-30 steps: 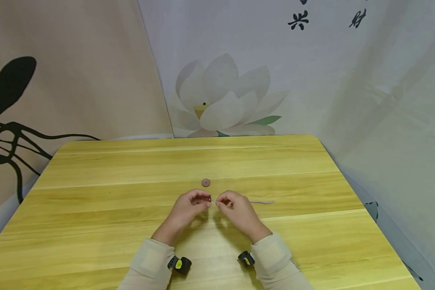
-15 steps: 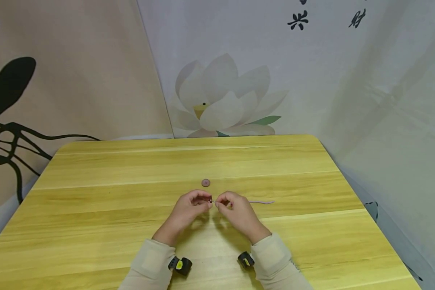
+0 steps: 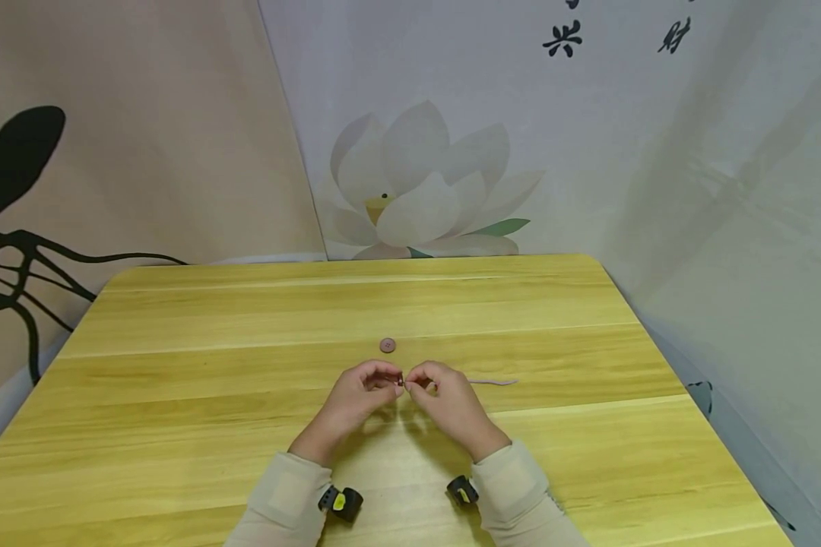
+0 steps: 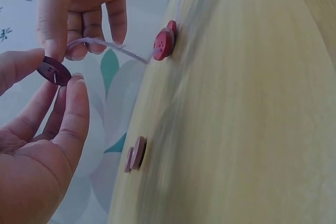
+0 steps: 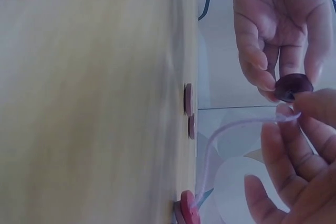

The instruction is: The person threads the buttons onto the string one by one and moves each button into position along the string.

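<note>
Behind the desk's far edge, a lotus-printed backdrop is hanging. Over the desk, about midway between its left and right edges, the left hand is pinching a dark maroon button and the right hand is pinching lilac string close beside it. Threading cleanly is probably demanding a steady button, with fingertips feeding short lengths squarely into one hole.

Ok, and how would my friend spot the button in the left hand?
Find the wooden table, then the left hand above it. That hand pinches a small round button. It's very dark and held in fingers, unlike the red buttons and pinkish buttons.
</note>
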Available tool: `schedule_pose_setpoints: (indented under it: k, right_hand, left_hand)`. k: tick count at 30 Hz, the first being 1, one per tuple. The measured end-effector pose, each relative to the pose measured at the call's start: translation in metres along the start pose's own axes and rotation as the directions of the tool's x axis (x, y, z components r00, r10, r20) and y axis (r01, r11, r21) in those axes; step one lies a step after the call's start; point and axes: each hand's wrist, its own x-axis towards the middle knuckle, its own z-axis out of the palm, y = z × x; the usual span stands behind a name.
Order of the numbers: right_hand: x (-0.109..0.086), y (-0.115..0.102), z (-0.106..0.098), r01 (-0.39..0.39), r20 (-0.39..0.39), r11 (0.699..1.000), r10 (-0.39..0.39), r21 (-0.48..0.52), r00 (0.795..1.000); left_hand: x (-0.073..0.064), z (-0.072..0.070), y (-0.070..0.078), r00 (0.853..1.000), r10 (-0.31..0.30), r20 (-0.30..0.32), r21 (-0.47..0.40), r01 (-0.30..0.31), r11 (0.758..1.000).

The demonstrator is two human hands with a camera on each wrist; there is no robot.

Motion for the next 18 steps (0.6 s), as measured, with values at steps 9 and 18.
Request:
schedule_pose_setpoints:
  k: [9, 18]
  right_hand:
    - [0.0, -0.0008, 0.0006, 0.002, 0.004, 1.0, -0.002, -0.004, 1.0]
    - [0.0, -0.002, 0.002, -0.001, -0.026, 1.0, 0.001, -0.005, 1.0]
  left_hand:
    - [0.0003, 0.0006, 0.0015, 1.0, 0.003, 0.011, 0.006, -0.003, 1.0]
    - [-0.0015, 0.0, 0.0032, 1.0, 0.018, 0.014, 0.01, -0.018, 1.0]
